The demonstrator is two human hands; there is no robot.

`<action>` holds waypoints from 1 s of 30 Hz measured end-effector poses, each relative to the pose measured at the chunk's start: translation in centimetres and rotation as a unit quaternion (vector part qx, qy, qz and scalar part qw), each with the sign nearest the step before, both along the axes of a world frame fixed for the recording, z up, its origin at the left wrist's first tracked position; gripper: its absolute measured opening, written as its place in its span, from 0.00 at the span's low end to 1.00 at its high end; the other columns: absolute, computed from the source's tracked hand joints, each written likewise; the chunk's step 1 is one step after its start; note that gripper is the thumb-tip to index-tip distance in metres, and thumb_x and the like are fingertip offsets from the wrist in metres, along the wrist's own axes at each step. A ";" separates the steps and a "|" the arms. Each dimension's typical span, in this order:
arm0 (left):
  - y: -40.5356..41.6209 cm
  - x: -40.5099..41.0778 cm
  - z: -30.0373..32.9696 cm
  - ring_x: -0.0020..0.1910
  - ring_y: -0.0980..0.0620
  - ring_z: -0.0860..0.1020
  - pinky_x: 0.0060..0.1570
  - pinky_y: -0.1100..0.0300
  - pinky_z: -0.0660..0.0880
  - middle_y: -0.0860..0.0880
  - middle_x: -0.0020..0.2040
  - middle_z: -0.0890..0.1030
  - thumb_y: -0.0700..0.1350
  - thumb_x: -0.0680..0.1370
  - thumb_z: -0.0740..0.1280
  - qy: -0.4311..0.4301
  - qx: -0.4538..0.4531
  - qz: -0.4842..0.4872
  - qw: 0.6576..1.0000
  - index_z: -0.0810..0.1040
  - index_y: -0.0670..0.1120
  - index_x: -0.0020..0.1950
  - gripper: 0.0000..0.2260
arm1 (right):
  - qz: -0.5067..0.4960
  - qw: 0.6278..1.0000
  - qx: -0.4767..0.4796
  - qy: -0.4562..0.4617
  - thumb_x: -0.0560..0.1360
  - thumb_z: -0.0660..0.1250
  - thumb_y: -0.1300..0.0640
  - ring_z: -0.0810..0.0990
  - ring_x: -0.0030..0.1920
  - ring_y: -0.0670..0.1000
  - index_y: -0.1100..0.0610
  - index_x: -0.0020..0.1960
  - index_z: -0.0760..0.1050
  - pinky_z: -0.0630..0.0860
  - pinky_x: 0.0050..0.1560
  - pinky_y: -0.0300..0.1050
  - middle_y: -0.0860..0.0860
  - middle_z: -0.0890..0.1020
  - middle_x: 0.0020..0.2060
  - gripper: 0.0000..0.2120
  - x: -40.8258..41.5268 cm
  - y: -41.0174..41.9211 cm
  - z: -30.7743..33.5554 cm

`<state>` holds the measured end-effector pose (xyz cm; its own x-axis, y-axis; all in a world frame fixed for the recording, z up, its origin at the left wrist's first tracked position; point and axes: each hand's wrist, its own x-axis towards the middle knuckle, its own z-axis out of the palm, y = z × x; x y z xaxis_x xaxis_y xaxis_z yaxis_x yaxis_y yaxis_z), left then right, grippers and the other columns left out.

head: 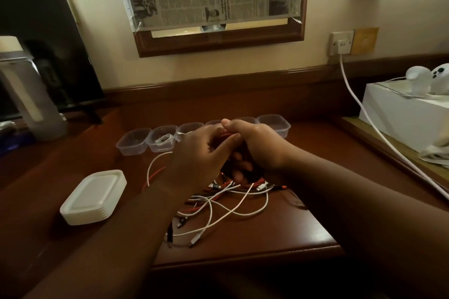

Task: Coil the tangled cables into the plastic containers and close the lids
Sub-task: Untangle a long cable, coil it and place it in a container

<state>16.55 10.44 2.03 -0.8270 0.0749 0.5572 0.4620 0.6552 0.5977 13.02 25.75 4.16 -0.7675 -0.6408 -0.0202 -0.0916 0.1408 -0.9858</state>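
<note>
Both hands meet above the desk (279, 233). The left hand (194, 160) and right hand (257, 145) curl their fingers round a red cable (224, 134). Below them lies a tangle of cables (226, 206). The hands hide part of the row of containers (145, 141) behind. A stack of lids (93, 196) sits left; a bottle (31, 104) stands far left.

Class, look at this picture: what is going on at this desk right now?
A person is coiling a red cable between both hands, left hand and right hand, above a tangle of white and red cables on the desk. Behind stands a row of open plastic containers; one already holds a white cable. The stack of lids waits at the left.
</note>
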 end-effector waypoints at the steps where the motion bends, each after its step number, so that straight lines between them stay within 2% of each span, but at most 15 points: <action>1: 0.0 -0.1 -0.1 0.44 0.58 0.81 0.45 0.50 0.80 0.54 0.45 0.82 0.67 0.74 0.58 0.007 -0.002 0.007 1.000 0.77 0.58 0.53 0.18 | -0.007 1.000 -0.006 0.004 0.82 0.53 0.39 0.73 0.24 0.52 0.59 0.33 0.69 0.69 0.31 0.43 0.53 0.70 0.23 0.29 0.0 -0.1 -0.2; 3: -0.2 -0.4 -0.3 0.45 0.56 0.81 0.44 0.51 0.80 0.53 0.46 0.81 0.66 0.74 0.58 0.014 0.000 0.001 1.000 0.78 0.54 0.54 0.20 | -0.014 1.000 -0.025 -0.001 0.81 0.54 0.38 0.73 0.25 0.52 0.59 0.34 0.70 0.69 0.32 0.44 0.52 0.71 0.23 0.28 0.0 -0.5 -0.7; 7: -0.7 -1.1 -0.7 0.42 0.59 0.76 0.41 0.64 0.72 0.55 0.43 0.75 0.64 0.76 0.58 0.061 -0.044 0.005 0.997 0.76 0.52 0.51 0.18 | -0.009 0.995 -0.087 -0.039 0.81 0.56 0.38 0.73 0.26 0.51 0.59 0.38 0.73 0.70 0.31 0.44 0.51 0.72 0.24 0.26 0.4 -0.8 -1.2; 10: -0.5 -1.4 -1.1 0.41 0.55 0.74 0.39 0.59 0.73 0.51 0.43 0.74 0.64 0.77 0.57 0.091 -0.087 0.034 0.991 0.79 0.47 0.51 0.23 | 0.001 0.996 -0.090 -0.027 0.80 0.57 0.37 0.73 0.26 0.51 0.62 0.42 0.76 0.70 0.30 0.43 0.51 0.73 0.24 0.28 0.2 -0.5 -1.7; 12: -0.4 -1.5 -1.5 0.39 0.53 0.74 0.38 0.54 0.75 0.49 0.42 0.75 0.66 0.76 0.56 0.104 -0.113 0.059 0.986 0.79 0.45 0.49 0.26 | -0.025 0.996 -0.086 -0.006 0.80 0.57 0.38 0.76 0.28 0.50 0.64 0.46 0.77 0.72 0.31 0.42 0.52 0.77 0.28 0.28 -0.3 -0.3 -2.2; 14: -0.3 -1.7 -1.9 0.37 0.53 0.74 0.37 0.52 0.76 0.49 0.41 0.74 0.67 0.76 0.56 0.113 -0.119 0.077 0.983 0.79 0.44 0.47 0.27 | -0.037 0.995 -0.087 0.010 0.81 0.56 0.38 0.82 0.36 0.49 0.63 0.53 0.78 0.77 0.37 0.41 0.54 0.83 0.37 0.28 -0.9 -0.3 -2.7; 15: -0.3 -1.9 -2.1 0.38 0.53 0.75 0.38 0.53 0.76 0.50 0.41 0.74 0.67 0.76 0.57 0.105 -0.107 0.082 0.985 0.78 0.45 0.46 0.26 | -0.035 0.996 -0.085 0.017 0.81 0.55 0.38 0.84 0.43 0.50 0.62 0.55 0.78 0.80 0.44 0.44 0.55 0.84 0.44 0.28 -1.2 -0.3 -2.9; 17: -0.4 -2.3 -2.5 0.40 0.56 0.76 0.39 0.56 0.78 0.51 0.41 0.75 0.69 0.75 0.57 0.070 -0.069 0.082 0.992 0.77 0.47 0.47 0.26 | -0.043 0.996 -0.055 0.058 0.82 0.51 0.38 0.83 0.54 0.55 0.58 0.56 0.77 0.79 0.59 0.54 0.57 0.83 0.52 0.26 -1.6 -0.2 -3.2; 18: -0.5 -2.5 -2.6 0.40 0.56 0.77 0.40 0.57 0.78 0.52 0.42 0.76 0.69 0.74 0.57 0.048 -0.052 0.078 0.994 0.78 0.47 0.48 0.26 | -0.054 0.994 -0.030 0.095 0.82 0.50 0.39 0.82 0.55 0.55 0.56 0.54 0.77 0.77 0.62 0.58 0.57 0.82 0.52 0.25 -1.8 -0.1 -3.2; 20: -0.6 -2.7 -2.7 0.41 0.57 0.79 0.41 0.59 0.79 0.52 0.42 0.79 0.71 0.73 0.58 0.003 -0.016 0.063 0.998 0.79 0.48 0.49 0.28 | -0.067 0.983 0.005 0.168 0.83 0.49 0.39 0.82 0.54 0.55 0.53 0.51 0.77 0.76 0.62 0.61 0.56 0.82 0.49 0.24 -2.2 0.2 -3.2; 22: -0.7 -2.8 -2.5 0.43 0.58 0.81 0.44 0.59 0.80 0.52 0.43 0.82 0.72 0.74 0.59 -0.050 0.049 0.046 0.996 0.81 0.50 0.51 0.28 | -0.062 0.972 0.024 0.226 0.83 0.49 0.40 0.81 0.55 0.50 0.51 0.54 0.78 0.77 0.61 0.57 0.52 0.82 0.51 0.23 -2.4 0.4 -3.4; 24: -0.8 -2.9 -2.2 0.45 0.58 0.83 0.49 0.53 0.81 0.52 0.45 0.84 0.71 0.72 0.60 -0.099 0.137 0.032 0.985 0.82 0.53 0.51 0.25 | -0.051 0.962 0.048 0.264 0.82 0.53 0.42 0.80 0.54 0.47 0.52 0.59 0.75 0.79 0.57 0.50 0.49 0.81 0.52 0.19 -2.5 0.1 -3.3; 27: -0.2 -3.0 -2.0 0.47 0.52 0.84 0.52 0.44 0.81 0.49 0.44 0.85 0.70 0.69 0.62 -0.100 0.254 0.060 0.960 0.82 0.52 0.47 0.24 | -0.052 0.970 0.042 0.235 0.81 0.62 0.46 0.82 0.50 0.51 0.49 0.57 0.72 0.83 0.51 0.50 0.52 0.80 0.50 0.09 -2.7 -0.7 -3.1; 29: 0.8 -3.0 -2.2 0.48 0.49 0.83 0.51 0.45 0.80 0.50 0.44 0.84 0.70 0.67 0.61 -0.094 0.330 0.103 0.934 0.81 0.53 0.45 0.23 | -0.062 0.987 -0.016 0.151 0.80 0.64 0.48 0.83 0.49 0.53 0.52 0.57 0.74 0.83 0.46 0.48 0.54 0.82 0.50 0.09 -2.6 -1.1 -2.9; 30: 1.4 -3.0 -2.4 0.49 0.49 0.83 0.51 0.47 0.80 0.52 0.44 0.84 0.70 0.67 0.60 -0.096 0.360 0.118 0.920 0.81 0.55 0.44 0.22 | -0.061 0.993 -0.059 0.080 0.80 0.65 0.49 0.84 0.48 0.52 0.55 0.58 0.75 0.81 0.43 0.46 0.54 0.83 0.49 0.11 -2.6 -1.4 -2.9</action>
